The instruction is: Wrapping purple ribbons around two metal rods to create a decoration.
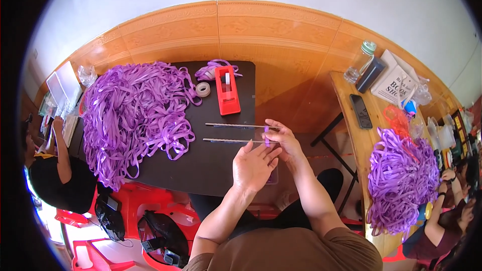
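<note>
We work at the dark table [206, 173], whose right edge the rods overhang; a great tangled heap of purple ribbon [135, 113] covers its left part, well apart from our hands. Our left hand [250, 169] lies palm up below the rods, fingers spread and gripping nothing that we can see, its fingertips close under the band; our right hand [287, 143] curls around the rods' right ends, fingers against the band, though whether they pinch it we could not say. Beyond the hands stands a red tape dispenser [230, 106]; the two thin rods [231, 140] lie side by side, apart from each other; a tape roll [205, 93] sits just beside the heap. Smallest is the purple band [267, 141], which spans both rods past the table edge; we judge that it wants steady, even tension and a flat, untwisted lie; we should keep the rods parallel, since pulling hard could draw them together, and let the left fingers support the band from below.
</note>
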The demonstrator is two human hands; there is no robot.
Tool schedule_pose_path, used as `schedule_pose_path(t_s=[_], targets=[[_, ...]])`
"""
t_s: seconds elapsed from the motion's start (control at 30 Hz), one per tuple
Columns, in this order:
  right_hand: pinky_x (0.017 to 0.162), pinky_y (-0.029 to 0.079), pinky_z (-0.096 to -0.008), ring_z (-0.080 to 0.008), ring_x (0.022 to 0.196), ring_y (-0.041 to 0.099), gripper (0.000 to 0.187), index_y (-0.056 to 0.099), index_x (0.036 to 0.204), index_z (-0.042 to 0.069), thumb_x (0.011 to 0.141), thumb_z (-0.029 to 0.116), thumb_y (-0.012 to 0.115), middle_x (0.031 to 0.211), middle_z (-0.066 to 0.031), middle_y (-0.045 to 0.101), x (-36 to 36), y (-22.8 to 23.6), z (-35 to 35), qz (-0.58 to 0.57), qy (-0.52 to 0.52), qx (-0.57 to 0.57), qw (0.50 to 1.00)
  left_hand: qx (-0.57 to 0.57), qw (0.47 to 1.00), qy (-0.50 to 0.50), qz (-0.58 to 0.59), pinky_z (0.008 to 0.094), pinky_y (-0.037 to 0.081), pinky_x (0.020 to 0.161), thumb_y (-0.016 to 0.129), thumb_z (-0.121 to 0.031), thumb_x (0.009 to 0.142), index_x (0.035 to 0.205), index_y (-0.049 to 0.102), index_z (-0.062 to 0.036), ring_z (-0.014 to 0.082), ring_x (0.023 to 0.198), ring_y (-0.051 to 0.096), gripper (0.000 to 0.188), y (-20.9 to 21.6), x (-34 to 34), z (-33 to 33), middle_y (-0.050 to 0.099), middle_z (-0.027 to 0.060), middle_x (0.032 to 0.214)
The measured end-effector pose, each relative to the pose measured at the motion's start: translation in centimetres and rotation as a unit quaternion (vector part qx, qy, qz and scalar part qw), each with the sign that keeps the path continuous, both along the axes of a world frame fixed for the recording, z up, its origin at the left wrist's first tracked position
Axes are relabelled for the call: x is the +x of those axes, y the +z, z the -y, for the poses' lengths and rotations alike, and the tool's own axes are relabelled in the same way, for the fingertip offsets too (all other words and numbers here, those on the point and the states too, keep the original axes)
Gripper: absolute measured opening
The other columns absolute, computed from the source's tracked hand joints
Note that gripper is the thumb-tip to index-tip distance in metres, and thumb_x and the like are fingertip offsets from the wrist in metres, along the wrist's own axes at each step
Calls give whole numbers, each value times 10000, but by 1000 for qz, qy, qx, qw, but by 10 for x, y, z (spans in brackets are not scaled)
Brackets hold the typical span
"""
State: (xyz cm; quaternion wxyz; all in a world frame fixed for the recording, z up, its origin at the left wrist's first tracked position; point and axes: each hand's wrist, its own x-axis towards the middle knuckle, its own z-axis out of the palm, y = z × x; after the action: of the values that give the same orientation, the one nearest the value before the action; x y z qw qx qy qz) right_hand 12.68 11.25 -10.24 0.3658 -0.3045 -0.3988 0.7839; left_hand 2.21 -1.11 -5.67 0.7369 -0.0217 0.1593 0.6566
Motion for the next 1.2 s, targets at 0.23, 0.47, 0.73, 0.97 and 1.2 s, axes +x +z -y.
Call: schedule_pose_path(t_s=[0.23,0.47,0.73,0.97,1.2], targets=[[728,505,-302,-189,809,599,374,505,1236,40,884,131,592,863,-84,599,-3,-3,1,-107,54,-102,988,14,1000,-2,-3,379,313,1007,488,-427,878,1282,389,74,314,1226,403,651,-2,-1,1,417,190,1317],[729,497,-351,-267,813,583,476,546,1143,61,957,486,438,793,-100,576,-12,0,3,-236,84,-184,951,22,1000,-8,-8,376,297,1016,483,-440,876,1311,368,80,303,1244,384,688,-2,-2,1,412,186,1329],[736,487,-363,-293,839,544,655,524,1215,30,945,594,327,788,-108,547,-16,-21,-2,-323,113,-187,921,36,999,-10,3,373,303,1006,466,-437,885,1312,365,87,302,1233,388,683,-5,-2,0,404,189,1328],[750,490,-370,-285,874,561,669,514,1236,40,941,609,321,881,-144,588,-15,-13,6,-281,70,-169,942,27,1000,-7,9,381,313,1000,459,-436,889,1304,359,94,319,1249,379,680,-5,-1,0,399,195,1327],[731,449,-234,-92,781,548,150,591,965,17,835,33,663,843,-40,592,6,-1,17,48,-333,220,916,6,1000,-2,-17,388,307,1017,462,-435,893,1324,308,92,320,1264,371,698,1,0,2,399,202,1324]])
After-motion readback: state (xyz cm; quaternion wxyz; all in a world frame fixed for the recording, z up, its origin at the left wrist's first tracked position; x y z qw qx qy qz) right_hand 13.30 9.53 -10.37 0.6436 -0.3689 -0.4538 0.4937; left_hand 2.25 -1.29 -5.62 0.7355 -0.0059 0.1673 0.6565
